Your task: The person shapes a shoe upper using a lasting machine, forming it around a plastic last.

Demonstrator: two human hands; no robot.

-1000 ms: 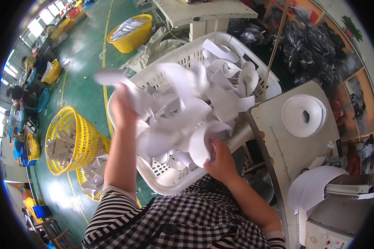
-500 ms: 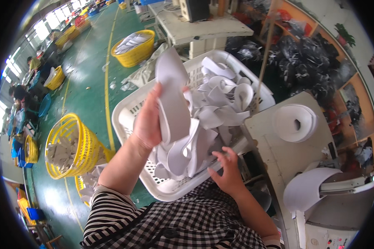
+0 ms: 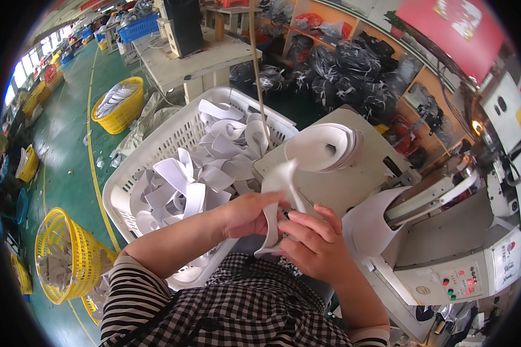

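Observation:
In front of my body I hold a curved, bendy white sheet [image 3: 279, 180] with both hands. My left hand [image 3: 246, 215] grips its left edge, thumb laid across it. The fingers of my right hand [image 3: 315, 246] are bent against its lower right part; their tips are partly hidden. To the left, a white slatted plastic basket [image 3: 118, 184] carries a heap of similar curled white sheets [image 3: 214, 156]. Beyond my hands, a nested stack of such sheets [image 3: 307, 151] rests on a worn pale table [image 3: 344, 185].
On the right stands a machine with a control panel [image 3: 463, 283]; another white sheet [image 3: 367, 222] drapes round its metal arm [image 3: 428, 199]. A yellow basket of scraps [image 3: 78, 260] is at the left. Black bags [image 3: 353, 69] fill shelves behind. A thin pole [image 3: 257, 75] rises beside the white basket.
The view has swung right. My left hand has carried the white sheet rightward from over the basket toward the table, and my right hand, free before, now meets it.

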